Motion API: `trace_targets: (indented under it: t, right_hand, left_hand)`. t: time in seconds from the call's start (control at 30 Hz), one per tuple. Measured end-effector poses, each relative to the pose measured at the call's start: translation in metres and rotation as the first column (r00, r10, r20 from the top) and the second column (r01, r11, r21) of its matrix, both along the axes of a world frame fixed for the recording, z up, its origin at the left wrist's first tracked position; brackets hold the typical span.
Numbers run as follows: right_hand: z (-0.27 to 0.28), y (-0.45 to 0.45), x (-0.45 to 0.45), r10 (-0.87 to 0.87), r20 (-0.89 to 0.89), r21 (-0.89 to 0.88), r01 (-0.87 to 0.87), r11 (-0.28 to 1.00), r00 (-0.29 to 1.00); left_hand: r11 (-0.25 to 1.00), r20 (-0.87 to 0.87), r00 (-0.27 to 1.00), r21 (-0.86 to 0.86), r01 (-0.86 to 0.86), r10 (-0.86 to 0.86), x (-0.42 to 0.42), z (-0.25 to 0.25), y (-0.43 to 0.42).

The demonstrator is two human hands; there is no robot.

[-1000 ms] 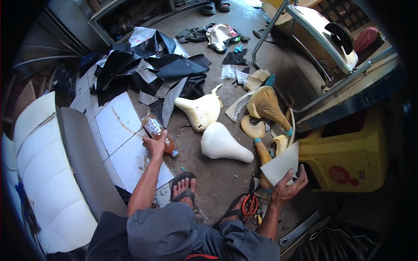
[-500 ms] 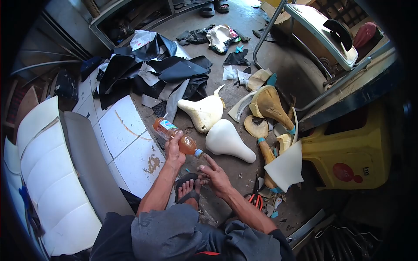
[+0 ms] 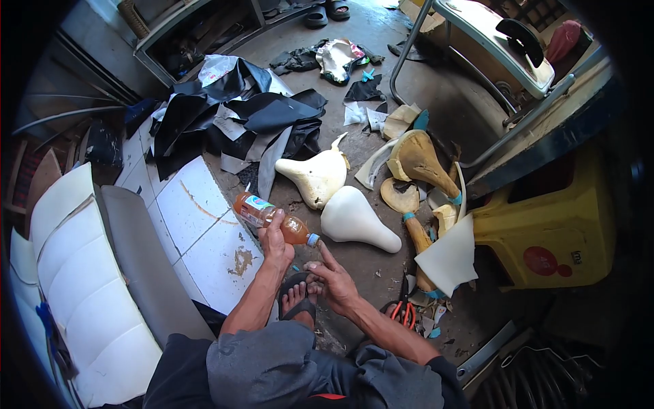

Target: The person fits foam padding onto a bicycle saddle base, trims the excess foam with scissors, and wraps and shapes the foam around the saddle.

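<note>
My left hand [image 3: 275,244] is closed round a clear plastic bottle [image 3: 294,230] of amber liquid with a coloured label. The bottle lies nearly level, its blue-and-white cap [image 3: 313,239] pointing right. My right hand [image 3: 335,281] is just below the cap, index finger stretched up to it and the other fingers loosely bent; it holds nothing. Whether that fingertip touches the cap I cannot tell. Just beyond the bottle, a smooth white bicycle saddle [image 3: 357,221] lies on the floor against a worn, cream-coloured saddle shape [image 3: 317,177].
Black sheet scraps [image 3: 238,116] are heaped on the far left. Brown saddle pieces [image 3: 419,163] and a white foam sheet [image 3: 449,259] lie right, before a yellow crate [image 3: 545,238]. Orange-handled pliers or cutters [image 3: 407,313] rest near my right foot. A padded white seat [image 3: 88,286] stands left.
The bottle has tipped slightly nearer to level, its base end shifting a little left. My right hand stays by the cap. The whole view has shifted slightly.
</note>
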State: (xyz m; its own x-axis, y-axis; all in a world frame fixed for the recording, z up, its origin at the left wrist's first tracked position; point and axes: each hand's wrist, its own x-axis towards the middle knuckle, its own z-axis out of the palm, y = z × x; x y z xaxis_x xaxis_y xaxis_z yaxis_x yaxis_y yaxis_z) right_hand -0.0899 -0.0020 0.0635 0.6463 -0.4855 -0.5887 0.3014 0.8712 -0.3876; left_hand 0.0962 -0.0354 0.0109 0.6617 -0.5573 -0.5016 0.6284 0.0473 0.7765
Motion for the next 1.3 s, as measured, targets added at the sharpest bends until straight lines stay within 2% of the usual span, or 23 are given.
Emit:
trace_targets:
  t: [0.07, 0.17, 0.2, 0.23, 0.27, 0.3, 0.33, 0.37, 0.4, 0.43, 0.5, 0.57, 0.63, 0.67, 0.7, 0.77, 0.8, 0.83, 0.9, 1.0, 1.07, 1.17, 1.3]
  right_hand:
    - [0.0, -0.002, 0.0, -0.003, -0.007, -0.009, 0.003, 1.0, 1.0]
    - [-0.003, -0.011, -0.01, -0.003, 0.058, 0.084, -0.002, 0.996, 0.998]
    - [0.002, -0.014, -0.017, -0.063, 0.206, 0.054, 0.053, 0.997, 0.976]
    - [0.01, -0.019, -0.024, -0.112, 0.351, 0.029, 0.109, 0.994, 0.93]
    - [0.02, -0.029, -0.034, -0.106, 0.348, 0.024, 0.104, 0.994, 0.932]
    - [0.033, -0.039, -0.046, -0.237, 0.319, -0.025, 0.258, 0.966, 0.918]
    - [0.039, -0.049, -0.058, -0.37, 0.298, -0.076, 0.409, 0.91, 0.88]
    - [0.039, -0.057, -0.071, -0.47, 0.279, -0.127, 0.517, 0.846, 0.837]
    - [0.039, -0.066, -0.085, -0.563, 0.267, -0.184, 0.615, 0.767, 0.782]
    - [0.035, -0.073, -0.1, -0.625, 0.245, -0.193, 0.669, 0.718, 0.742]
    - [0.029, -0.079, -0.121, -0.71, 0.174, -0.25, 0.728, 0.638, 0.682]
    - [0.031, -0.077, -0.123, -0.723, 0.107, -0.295, 0.717, 0.632, 0.682]
    - [0.029, -0.07, -0.126, -0.742, 0.027, -0.359, 0.699, 0.618, 0.67]
    - [0.027, -0.066, -0.128, -0.75, 0.024, -0.367, 0.704, 0.608, 0.661]
    - [0.025, -0.061, -0.131, -0.714, -0.03, -0.454, 0.627, 0.633, 0.699]
    - [0.031, -0.058, -0.139, -0.681, -0.091, -0.605, 0.503, 0.617, 0.726]
    - [0.032, -0.059, -0.145, -0.688, -0.093, -0.604, 0.509, 0.614, 0.719]
    - [0.032, -0.062, -0.151, -0.723, -0.09, -0.624, 0.527, 0.577, 0.685]
    - [0.034, -0.064, -0.157, -0.746, -0.089, -0.627, 0.545, 0.557, 0.66]
    - [0.036, -0.067, -0.126, -0.637, -0.034, -0.486, 0.544, 0.684, 0.77]
    - [0.029, -0.06, -0.101, -0.489, 0.1, -0.381, 0.488, 0.785, 0.866]
    - [0.037, -0.054, -0.082, -0.401, -0.013, -0.483, 0.345, 0.804, 0.916]
    - [0.048, -0.055, -0.071, -0.385, -0.153, -0.713, 0.168, 0.681, 0.91]
  left_hand:
    - [1.0, 0.154, 0.988, -0.015, -0.027, 0.029, -0.002, 0.0, 0.0]
    - [0.992, 0.211, 0.973, 0.07, -0.105, 0.088, 0.001, 0.004, -0.003]
    - [0.992, 0.208, 0.974, 0.071, -0.1, 0.083, 0.005, 0.0, -0.004]
    - [0.983, 0.333, 0.941, 0.145, -0.11, 0.057, 0.012, -0.013, -0.005]
    - [0.968, 0.45, 0.893, 0.212, -0.136, 0.027, 0.022, -0.027, -0.006]
    - [0.891, 0.556, 0.816, 0.437, -0.123, -0.16, 0.042, -0.055, -0.001]
    - [0.892, 0.554, 0.817, 0.436, -0.122, -0.159, 0.036, -0.04, 0.001]
    - [0.799, 0.796, 0.498, 0.528, -0.289, -0.346, 0.027, -0.026, 0.003]
    - [0.711, 0.838, 0.104, 0.515, -0.479, -0.536, 0.016, -0.013, 0.001]
    - [0.836, 0.898, -0.04, 0.392, -0.384, -0.439, 0.006, -0.007, -0.001]
    - [0.85, 0.817, 0.236, 0.501, 0.164, -0.527, -0.03, 0.0, -0.01]
    - [0.765, 0.686, 0.343, 0.602, 0.228, -0.642, -0.063, -0.016, -0.031]
    - [0.747, 0.621, 0.417, 0.58, 0.325, -0.664, -0.067, -0.031, -0.045]
    - [0.725, 0.542, 0.484, 0.551, 0.413, -0.687, -0.072, -0.039, -0.054]
    - [0.785, 0.559, 0.554, 0.39, 0.481, -0.617, -0.063, -0.068, -0.058]
    - [0.749, 0.287, 0.701, 0.101, 0.655, -0.652, -0.05, -0.058, -0.056]
    - [0.738, 0.158, 0.741, -0.093, 0.669, -0.652, -0.044, -0.04, -0.051]
    - [0.732, 0.158, 0.735, -0.086, 0.676, -0.66, -0.034, -0.022, -0.045]
    - [0.644, -0.09, 0.675, -0.412, 0.644, -0.733, -0.019, 0.013, -0.031]
    - [0.667, -0.215, 0.67, -0.509, 0.544, -0.711, -0.018, 0.035, -0.023]
    - [0.731, -0.228, 0.715, -0.414, 0.543, -0.661, -0.029, 0.043, -0.029]
    - [0.781, -0.29, 0.742, -0.398, 0.481, -0.605, -0.031, 0.027, -0.029]
    - [0.765, -0.284, 0.72, -0.374, 0.524, -0.633, -0.029, 0.013, -0.017]
